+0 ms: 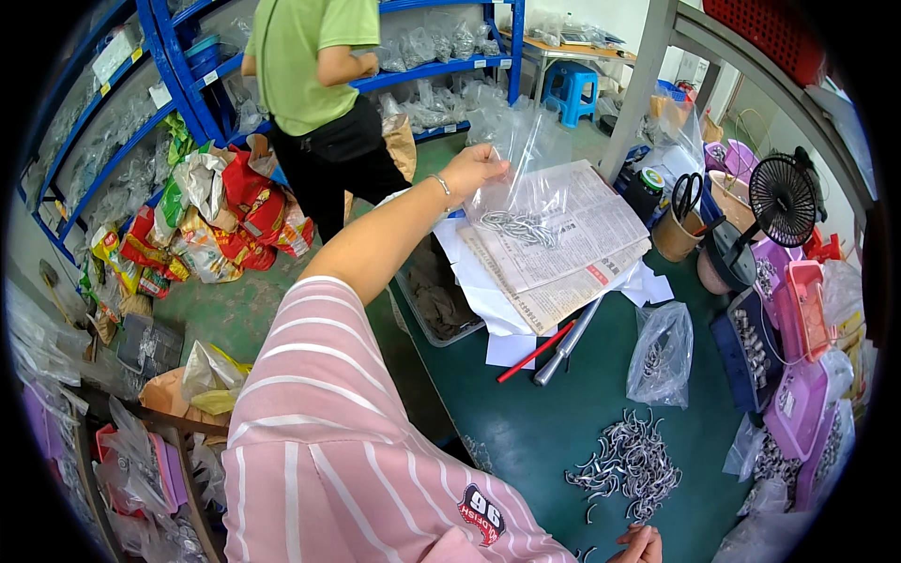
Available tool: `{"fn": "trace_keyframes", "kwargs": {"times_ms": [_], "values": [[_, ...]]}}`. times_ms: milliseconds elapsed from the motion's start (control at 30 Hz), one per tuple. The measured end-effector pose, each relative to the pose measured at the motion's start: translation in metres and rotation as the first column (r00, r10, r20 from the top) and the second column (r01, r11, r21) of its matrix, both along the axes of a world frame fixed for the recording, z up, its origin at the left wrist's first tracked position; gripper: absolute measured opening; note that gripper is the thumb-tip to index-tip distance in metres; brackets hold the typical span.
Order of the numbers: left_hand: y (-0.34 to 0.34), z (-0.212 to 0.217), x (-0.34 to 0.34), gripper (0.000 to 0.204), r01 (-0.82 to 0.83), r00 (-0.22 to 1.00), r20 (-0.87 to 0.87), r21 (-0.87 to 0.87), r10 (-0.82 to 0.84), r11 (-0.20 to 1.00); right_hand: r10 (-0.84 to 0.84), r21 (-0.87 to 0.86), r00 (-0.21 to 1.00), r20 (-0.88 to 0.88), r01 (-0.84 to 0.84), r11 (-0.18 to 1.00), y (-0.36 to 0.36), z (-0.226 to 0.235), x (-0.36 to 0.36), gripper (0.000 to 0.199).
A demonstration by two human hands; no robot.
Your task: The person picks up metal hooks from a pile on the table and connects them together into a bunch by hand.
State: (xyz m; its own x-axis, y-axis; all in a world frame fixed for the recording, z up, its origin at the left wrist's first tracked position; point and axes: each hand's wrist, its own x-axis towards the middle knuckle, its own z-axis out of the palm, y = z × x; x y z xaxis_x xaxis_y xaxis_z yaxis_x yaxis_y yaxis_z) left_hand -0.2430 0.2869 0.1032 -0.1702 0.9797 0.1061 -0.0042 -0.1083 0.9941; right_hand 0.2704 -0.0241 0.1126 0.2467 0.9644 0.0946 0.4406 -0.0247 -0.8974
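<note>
**On the green bench: a raised bag of hooks, and a heap beside the other hand**

Beyond the fingertips of the raised arm stand blue shelving racks point(441, 66) stacked with clear packets, and a person in a green shirt point(305, 56) stands before them, well apart from the work. Under both hands runs the green table point(554, 422), the largest surface near at hand.

Just below the raised fingers lies a spread of newspaper point(572, 253) over white sheets, with a grey bin point(436, 300) at its near-left edge. A red stick point(535, 354) and a grey metal tube point(568, 342) lie side by side just past the paper's lower edge.

The left hand point(474, 171), at the end of a striped pink sleeve, is held up over the newspaper, its fingers point(495, 172) pressed together, pinching the top edge of a clear plastic bag point(526, 178). The bag hangs from that pinch, and a clump of small grey metal hooks sits in its bottom, above the paper.

Well to the right of those fingers a second clear bag point(662, 355) slumps on the table with more hooks inside.

At the lower edge only the knuckles of the right hand point(640, 546) show; I cannot tell whether its fingers are spread or closed. Just above them lies a loose pile of grey hooks point(629, 464), near but apparently not touched.
</note>
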Motion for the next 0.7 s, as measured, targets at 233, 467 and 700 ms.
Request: {"fn": "trace_keyframes", "kwargs": {"times_ms": [233, 467, 700], "values": [[-0.021, 0.01, 0.03, 0.021, 0.019, 0.999, -0.036, -0.029, -0.02, 0.999, -0.02, 0.011, 1.0, 0.004, 0.02, 1.0, -0.002, -0.002, 0.001, 0.024], [-0.021, 0.008, 0.025, 0.023, 0.106, 0.959, 0.272, -0.064, -0.085, 0.992, -0.038, 0.029, 0.998, -0.046, 0.04, 0.999, -0.004, -0.006, 0.002, 0.024], [-0.021, -0.008, 0.028, 0.04, 0.122, 0.993, 0.031, -0.201, -0.118, 0.972, -0.022, 0.017, 0.999, -0.037, 0.022, 1.0, -0.003, -0.001, -0.002, 0.024]]}}
